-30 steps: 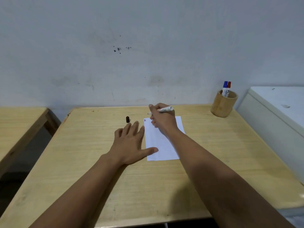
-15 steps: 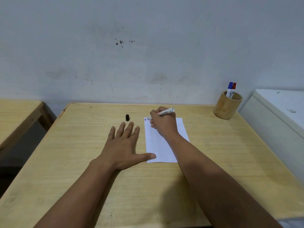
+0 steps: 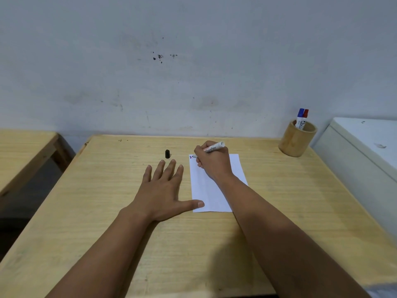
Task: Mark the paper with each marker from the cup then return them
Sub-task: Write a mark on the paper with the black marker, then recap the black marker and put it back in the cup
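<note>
A white sheet of paper lies on the wooden table. My right hand grips a white marker with its tip touching the paper's top left corner, where small red and blue marks show. My left hand lies flat on the table, fingers spread, its thumb pressing the paper's lower left corner. A black marker cap stands just beyond my left fingers. At the back right a wooden cup holds a blue-capped marker and a red-capped marker.
A grey-white wall rises right behind the table. A second wooden table stands to the left across a dark gap. A white cabinet or appliance adjoins the table's right edge.
The view has shifted slightly. My right hand lowered the marker tip onto the paper's top left corner. My left hand stays flat on the table and paper.
</note>
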`<state>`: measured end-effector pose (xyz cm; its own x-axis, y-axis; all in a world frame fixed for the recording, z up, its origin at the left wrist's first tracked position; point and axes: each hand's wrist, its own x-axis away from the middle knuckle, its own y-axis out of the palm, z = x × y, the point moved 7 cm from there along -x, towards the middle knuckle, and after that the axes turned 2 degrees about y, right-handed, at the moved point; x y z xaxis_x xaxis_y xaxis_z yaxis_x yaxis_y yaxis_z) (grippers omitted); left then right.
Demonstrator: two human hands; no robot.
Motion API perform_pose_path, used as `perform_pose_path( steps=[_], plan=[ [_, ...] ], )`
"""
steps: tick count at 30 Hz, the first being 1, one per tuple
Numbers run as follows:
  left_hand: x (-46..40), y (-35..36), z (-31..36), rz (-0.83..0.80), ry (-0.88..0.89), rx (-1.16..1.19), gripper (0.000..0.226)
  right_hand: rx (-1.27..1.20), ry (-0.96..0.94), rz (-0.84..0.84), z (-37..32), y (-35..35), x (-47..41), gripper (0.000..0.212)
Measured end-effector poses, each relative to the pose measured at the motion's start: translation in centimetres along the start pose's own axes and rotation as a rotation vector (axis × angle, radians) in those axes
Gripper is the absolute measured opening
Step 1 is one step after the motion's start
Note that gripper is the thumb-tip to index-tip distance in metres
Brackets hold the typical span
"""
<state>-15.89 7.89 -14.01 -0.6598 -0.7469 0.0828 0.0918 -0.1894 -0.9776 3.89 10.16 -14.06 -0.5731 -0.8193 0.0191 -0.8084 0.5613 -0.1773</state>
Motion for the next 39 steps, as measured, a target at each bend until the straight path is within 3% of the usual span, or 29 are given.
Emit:
perform_pose_path(
  steps=[6, 12, 17, 22, 27, 31, 34, 39],
  plan=[
    [0.0, 0.0, 0.0, 0.016, 0.001, -0.011, 0.129, 0.042, 0.007, 0.003, -0.1, -0.1, -0.1, 0.03],
    [0.2, -0.7, 0.3, 0.052, 0.004, 0.056, 0.125, -0.124, 0.04, 0.039, 0.0, -0.7, 0.0, 0.026],
    [-1.2, -4.5, -2.3, 0.508, -0.144, 0.35, 0.066, -0.241, 0.045, -0.036, -0.4, -0.2, -0.6, 0.033],
    [-5.6, -4.1, -5.3, 0.434, -0.162, 0.304, 0.04, -0.222, 0.051, -0.153, -1.3, 0.0, -0.4, 0.028],
    [-6.1, -4.0, -5.6, 0.51, -0.147, 0.285, 0.02, -0.133, -0.091, -0.02, -4.8, -3.0, 0.3, 0.036],
    [-5.8, -5.9, -5.8, 0.552, -0.234, 0.673, 0.014, -0.103, -0.139, -0.152, -7.1, -4.3, 1.4, 0.015],
    [-5.6, -8.2, -4.7, 0.567, -0.228, 0.997, 0.014, -0.123, -0.1, -0.266, -8.7, -4.6, 2.8, 0.023],
    [-4.5, -12.9, -1.4, 0.58, -0.173, 1.226, 0.017, -0.37, 0.052, -0.31, -11.0, -5.6, 6.1, 0.028]
  ],
)
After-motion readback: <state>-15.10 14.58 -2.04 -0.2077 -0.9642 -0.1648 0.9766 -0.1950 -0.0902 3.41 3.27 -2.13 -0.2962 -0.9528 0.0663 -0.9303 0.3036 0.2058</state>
